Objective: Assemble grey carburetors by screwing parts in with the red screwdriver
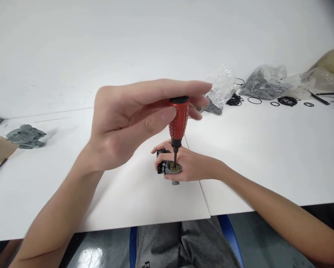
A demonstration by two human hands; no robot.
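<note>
My left hand (133,119) is closed round a red-handled screwdriver (178,119) with a black cap. Its thumb presses the near side of the handle and a finger stretches across the top. The screwdriver stands nearly upright, its shaft pointing down into a round olive-coloured face. That face belongs to a small grey and black mechanical part (161,168) low over the table. Gripping this part from the right is my right hand (193,163), with fingers around its far side. The hand hides much of the part, and I cannot make out the screw under the tip.
The white table (267,156) has a seam near the middle. At left are a grey casting (26,137) and a beige container (0,149). Clear bags of small parts (263,82), black rings (288,101) and a black pen-like tool (320,98) lie along the back right.
</note>
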